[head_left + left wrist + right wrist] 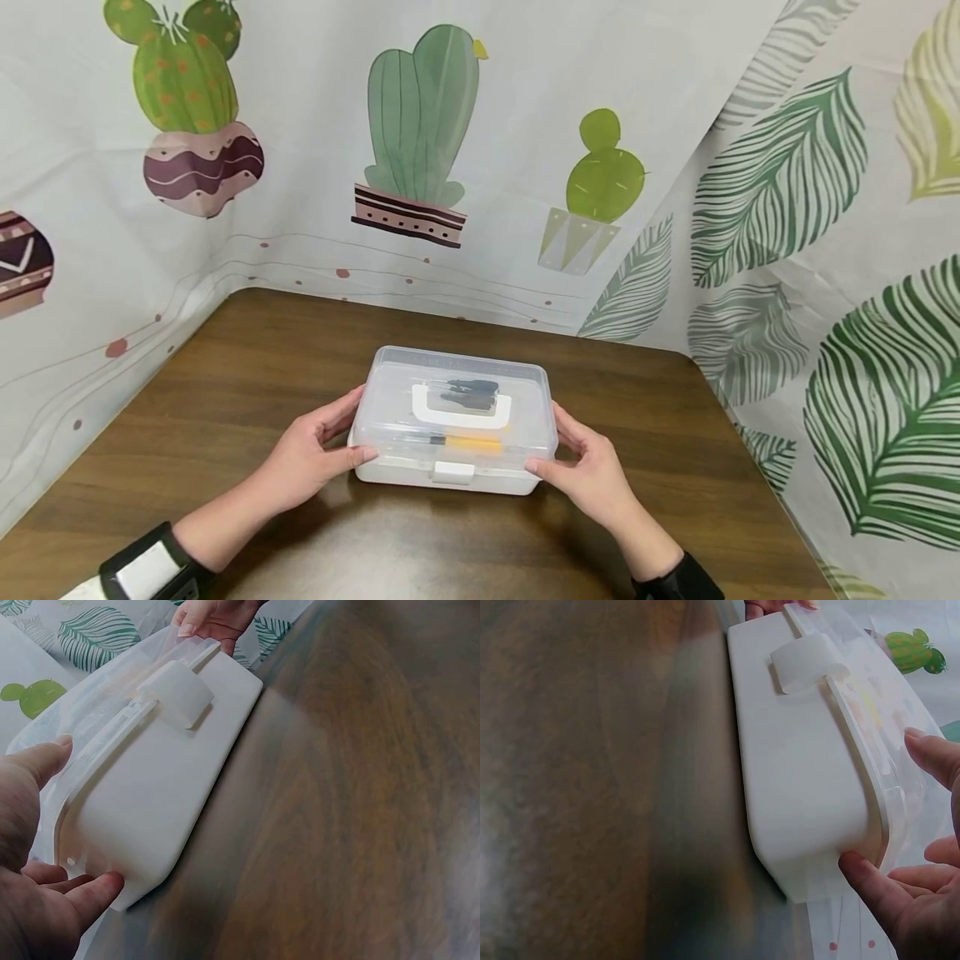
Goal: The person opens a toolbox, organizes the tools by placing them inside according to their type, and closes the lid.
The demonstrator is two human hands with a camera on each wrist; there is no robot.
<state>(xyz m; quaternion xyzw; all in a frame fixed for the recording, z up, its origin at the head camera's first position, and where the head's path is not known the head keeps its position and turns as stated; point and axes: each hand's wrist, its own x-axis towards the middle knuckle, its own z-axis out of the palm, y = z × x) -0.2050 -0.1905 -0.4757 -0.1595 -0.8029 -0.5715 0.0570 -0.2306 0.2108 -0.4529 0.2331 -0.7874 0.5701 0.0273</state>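
Observation:
A storage box (360, 467) with a white base and a clear lid rests on the table, its lid down over the base. Through the plastic show dark-handled tools (471, 392) and a yellow item (474, 443) whose exact kind is blurred. A white carry handle (461, 417) lies flat on the lid, and a white latch (453, 473) sits at the front middle. My left hand (315, 446) grips the box's left end, thumb at the front corner and fingers along the side. On the right end, my right hand (592, 467) holds it likewise, thumb on the front corner.
The brown wooden table (300, 350) reaches back to a hanging cloth (315, 125) printed with cacti and leaves. That cloth runs along the left, back and right edges. A black wrist strap (157, 567) shows on the left arm.

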